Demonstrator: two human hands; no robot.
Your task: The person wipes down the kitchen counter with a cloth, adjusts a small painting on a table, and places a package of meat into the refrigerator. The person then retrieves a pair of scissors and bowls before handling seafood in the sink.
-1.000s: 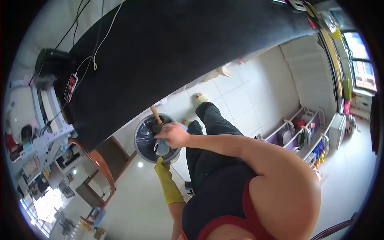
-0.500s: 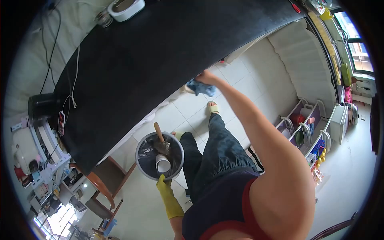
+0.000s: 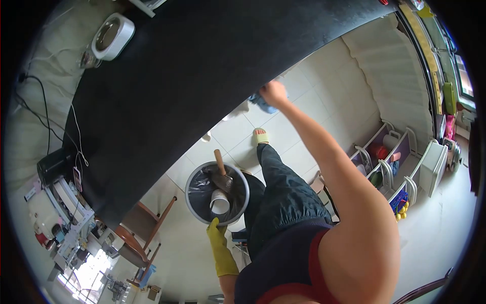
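Right hand (image 3: 274, 93) clutching blue cloth (image 3: 263, 105) beside tabletop (image 3: 167, 91) edge.
Gloved left hand (image 3: 216, 234) gripping bin (image 3: 187, 194) by its rim; wooden-handled tool (image 3: 219, 162) leaning inside, beyond that hand.

A long black flat-topped table (image 3: 202, 76) is spanning the upper left, with a white rounded device (image 3: 120, 39) sitting on its far side and a brown wooden chair (image 3: 139, 223) standing near its lower left end. Right of the chair, a round grey plastic bin (image 3: 247, 196) is holding 2 things, a white cylindrical item (image 3: 219, 202) in front of a wooden-handled tool (image 3: 220, 164). Beyond the bin, a crumpled blue cloth (image 3: 263, 105) is hanging near the table's edge.
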